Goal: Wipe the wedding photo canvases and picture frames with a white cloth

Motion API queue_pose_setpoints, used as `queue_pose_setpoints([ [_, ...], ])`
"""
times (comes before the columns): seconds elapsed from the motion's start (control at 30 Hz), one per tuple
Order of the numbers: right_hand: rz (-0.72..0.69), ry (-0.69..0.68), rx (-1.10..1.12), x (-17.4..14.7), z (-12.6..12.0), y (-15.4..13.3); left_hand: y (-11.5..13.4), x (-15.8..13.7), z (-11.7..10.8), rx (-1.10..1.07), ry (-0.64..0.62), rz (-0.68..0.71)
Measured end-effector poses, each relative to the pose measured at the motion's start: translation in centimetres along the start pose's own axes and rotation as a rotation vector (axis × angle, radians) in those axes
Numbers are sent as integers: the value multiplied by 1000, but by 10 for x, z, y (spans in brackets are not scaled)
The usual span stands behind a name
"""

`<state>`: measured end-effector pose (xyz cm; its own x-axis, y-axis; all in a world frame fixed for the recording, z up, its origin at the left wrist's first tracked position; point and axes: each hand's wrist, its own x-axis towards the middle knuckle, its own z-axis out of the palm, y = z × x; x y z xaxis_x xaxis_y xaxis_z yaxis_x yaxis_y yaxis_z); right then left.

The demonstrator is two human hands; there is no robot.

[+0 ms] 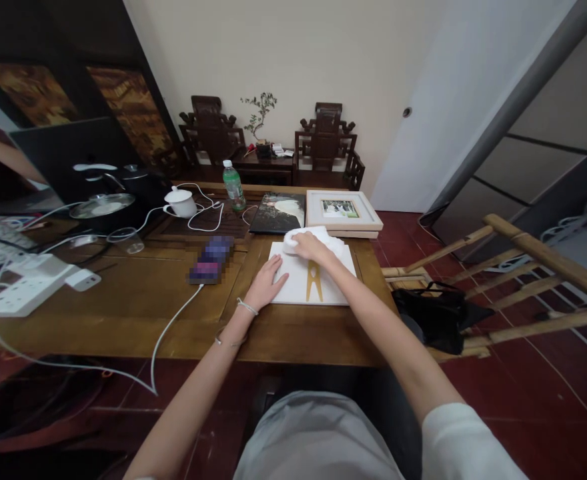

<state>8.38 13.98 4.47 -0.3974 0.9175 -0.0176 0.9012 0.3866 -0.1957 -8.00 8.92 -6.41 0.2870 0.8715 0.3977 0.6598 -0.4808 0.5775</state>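
A flat white panel (pixel 293 288) lies near the front of the wooden table, with a gold A-shaped figure (pixel 314 283) on its face. My right hand (pixel 309 245) is closed on a bunched white cloth (pixel 333 245) and presses it against the panel's far part. The cloth and hand hide the top of the gold figure. At the panel's left edge rests my left hand (pixel 267 283), fingers stretched forward and thumb apart, touching the edge. Just behind the panel are a light picture frame (pixel 368 212) and a dark, glossy picture panel (pixel 268 215).
Left on the table (pixel 173 333) lie a phone (pixel 211 260) on a charging cable, a clear cup (pixel 126 241) and a power strip (pixel 26 287). A lidded white mug (pixel 181 202) and green bottle (pixel 233 187) stand farther back. A bamboo chair (pixel 453 260) is right.
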Motion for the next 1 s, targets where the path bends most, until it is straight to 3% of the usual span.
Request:
queue_pose_setpoints([
  [0.13, 21, 24, -19, -26, -11, 47, 0, 0, 1, 12, -9, -3],
  [0.27, 27, 45, -29, -76, -6, 76, 0, 0, 2, 27, -39, 1],
  [0.37, -3, 48, -15, -127, 10, 74, 0, 0, 2, 30, -58, 11],
  [0.5, -176, 60, 68, -191, 24, 58, 0, 0, 3, 54, -71, 16],
  [0.6, -196, -1, 94, -213, 23, 51, 0, 0, 4, 58, -65, 21],
  [0.73, -144, 13, 63, -190, 16, 57, -1, 0, 4, 52, -61, 28],
  [1.0, 0, 88, -49, -82, 5, 87, -1, 0, 1, 43, -72, 16],
])
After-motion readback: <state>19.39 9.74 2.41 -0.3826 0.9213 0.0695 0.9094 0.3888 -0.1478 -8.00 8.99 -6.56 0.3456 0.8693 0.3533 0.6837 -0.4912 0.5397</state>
